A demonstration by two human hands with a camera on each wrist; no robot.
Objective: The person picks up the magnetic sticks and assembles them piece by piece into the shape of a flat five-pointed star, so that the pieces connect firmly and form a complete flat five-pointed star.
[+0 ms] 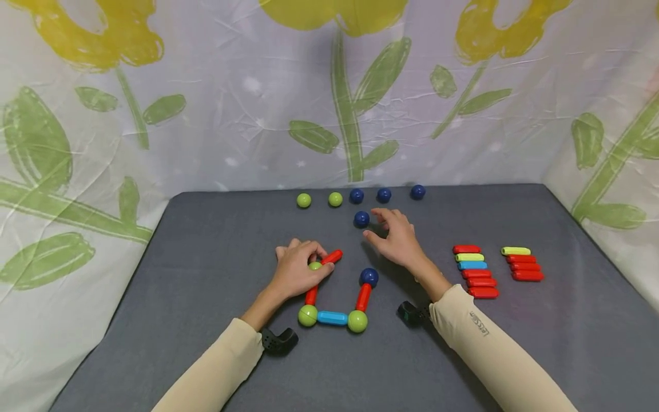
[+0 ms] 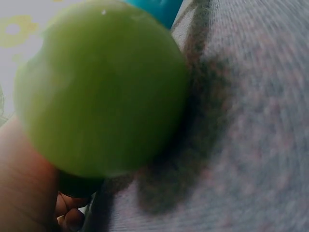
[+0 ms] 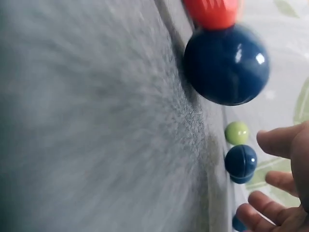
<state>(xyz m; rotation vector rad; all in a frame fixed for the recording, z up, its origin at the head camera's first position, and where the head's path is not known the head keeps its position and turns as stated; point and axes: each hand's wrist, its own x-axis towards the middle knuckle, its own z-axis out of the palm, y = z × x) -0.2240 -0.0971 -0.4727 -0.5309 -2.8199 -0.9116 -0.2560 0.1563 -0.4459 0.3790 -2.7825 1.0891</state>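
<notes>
My left hand (image 1: 296,272) pinches a red rod (image 1: 333,257) near its joint with a green ball (image 1: 314,265). That ball tops a U-shaped build: a red side rod (image 1: 311,295), a green corner ball (image 2: 101,92), a light blue rod (image 1: 332,318), another green ball (image 1: 357,321), a second red side rod (image 1: 363,297) and a dark blue ball (image 3: 227,65). My right hand (image 1: 395,237) reaches over the table with fingers spread, holding nothing. Just left of its fingertips lies a loose dark blue ball (image 1: 361,219). In the left wrist view, the corner ball hides most of the left hand.
Along the back edge lie two green balls (image 1: 304,200) and several dark blue balls (image 1: 383,195). To the right, red, yellow and blue rods form one column (image 1: 476,273), with a shorter column (image 1: 524,267) beside it. A flower-printed cloth (image 1: 231,114) stands behind the grey table (image 1: 206,343).
</notes>
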